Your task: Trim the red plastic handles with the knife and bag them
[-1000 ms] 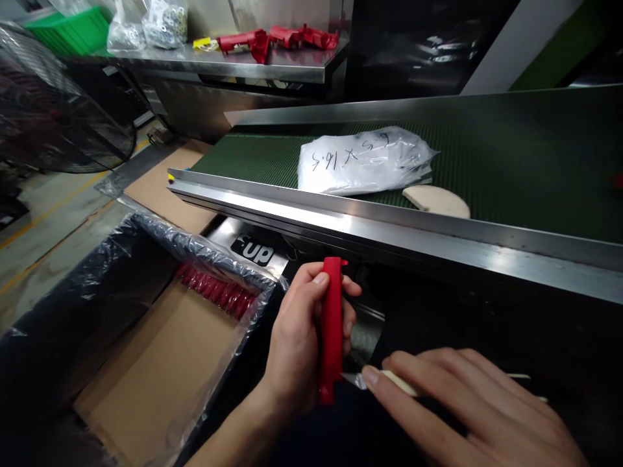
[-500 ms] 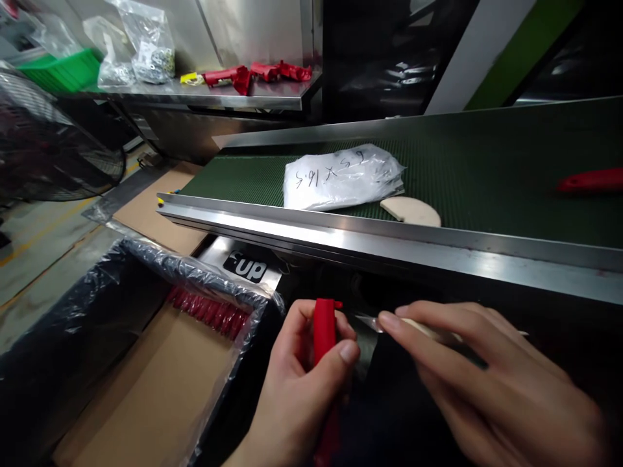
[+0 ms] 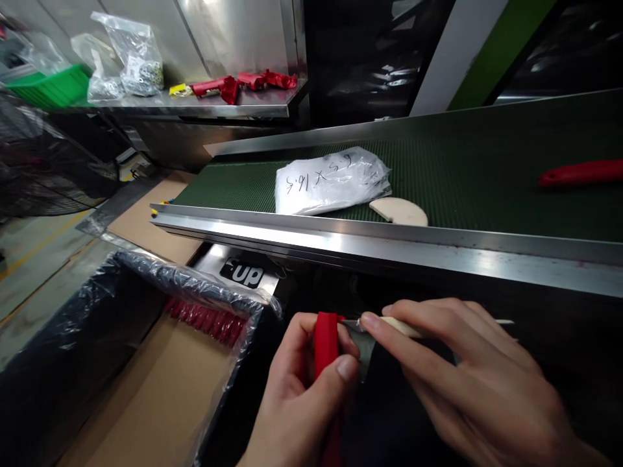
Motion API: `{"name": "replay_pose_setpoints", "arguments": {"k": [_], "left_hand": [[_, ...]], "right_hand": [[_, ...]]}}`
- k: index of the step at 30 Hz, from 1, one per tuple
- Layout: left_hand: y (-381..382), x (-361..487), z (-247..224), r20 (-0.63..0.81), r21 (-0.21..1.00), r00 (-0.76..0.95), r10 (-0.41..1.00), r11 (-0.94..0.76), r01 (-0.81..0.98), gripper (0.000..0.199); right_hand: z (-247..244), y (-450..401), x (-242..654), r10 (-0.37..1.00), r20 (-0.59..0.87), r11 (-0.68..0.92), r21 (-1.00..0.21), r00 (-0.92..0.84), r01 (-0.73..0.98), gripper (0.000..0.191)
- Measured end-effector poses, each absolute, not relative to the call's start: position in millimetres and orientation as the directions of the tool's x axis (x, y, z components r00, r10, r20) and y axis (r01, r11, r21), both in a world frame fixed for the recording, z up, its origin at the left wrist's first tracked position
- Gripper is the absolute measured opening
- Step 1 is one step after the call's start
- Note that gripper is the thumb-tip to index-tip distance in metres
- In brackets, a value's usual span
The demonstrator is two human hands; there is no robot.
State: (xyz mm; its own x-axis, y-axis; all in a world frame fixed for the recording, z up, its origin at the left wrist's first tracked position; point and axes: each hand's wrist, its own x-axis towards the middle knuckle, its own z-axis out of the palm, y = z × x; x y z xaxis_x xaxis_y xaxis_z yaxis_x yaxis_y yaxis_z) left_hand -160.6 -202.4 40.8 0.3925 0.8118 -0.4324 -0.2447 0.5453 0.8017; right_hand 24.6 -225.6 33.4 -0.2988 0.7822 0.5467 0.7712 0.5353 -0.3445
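Observation:
My left hand [image 3: 304, 389] is closed around a long red plastic part [image 3: 326, 340], held roughly upright, its lower end dark and partly hidden by the thumb and palm. A small red nub sticks out from the right side near its top. Between the fingertips of my right hand [image 3: 457, 370] is a thin knife [image 3: 399, 326] with a pale handle. Its narrow blade points left, and the tip is at the red nub; whether it cuts in I cannot tell.
Beyond the hands runs a green conveyor belt [image 3: 452, 168] with a metal edge. On it lie a marked plastic packet [image 3: 331, 181], a beige curved piece [image 3: 402, 211] and another red part [image 3: 584, 174]. At left stands a plastic-lined box [image 3: 109, 279] holding wrapped red pieces [image 3: 207, 319] and cardboard.
My right hand has moved left with the knife, bringing the blade from a short gap to the nub on the red part. The view has shifted slightly.

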Motion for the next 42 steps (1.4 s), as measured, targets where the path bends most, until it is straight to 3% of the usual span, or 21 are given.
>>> {"name": "replay_pose_setpoints", "arguments": {"k": [5, 16, 25, 31, 37, 42], "left_hand": [[-200.8, -159.8, 38.5, -0.405, 0.772, 0.453, 0.794, 0.562, -0.296, 0.027], [-194.1, -168.9, 34.4, -0.342, 0.601, 0.738, 0.581, 0.739, -0.303, 0.030], [-199.6, -162.8, 33.3, -0.220, 0.494, 0.731, 0.646, 0.720, -0.488, 0.016], [-201.2, -158.8, 25.9, -0.061, 0.453, 0.764, 0.642, 0.700, -0.552, 0.019], [-200.6, -162.5, 35.0, -0.243, 0.346, 0.804, 0.543, 0.823, -0.451, 0.030], [-201.8, -162.0, 43.9, -0.289, 0.323, 0.780, 0.556, 0.823, -0.467, 0.025]], "right_hand": [[32.3, -227.4, 28.5, 0.789, 0.554, 0.516, -0.360, -0.267, 0.777, 0.044], [29.4, -230.4, 18.0, 0.830, 0.528, 0.466, -0.484, -0.177, 0.740, 0.042], [25.7, -232.0, 21.1, 0.828, 0.529, 0.460, -0.453, -0.186, 0.763, 0.044], [26.9, -233.3, 24.8, 0.859, 0.503, 0.395, -0.529, -0.097, 0.751, 0.043], [30.3, -234.8, 27.8, 0.799, 0.559, 0.509, -0.430, -0.223, 0.746, 0.043], [26.2, -233.6, 28.4, 0.790, 0.572, 0.506, -0.403, -0.221, 0.763, 0.044]]}}
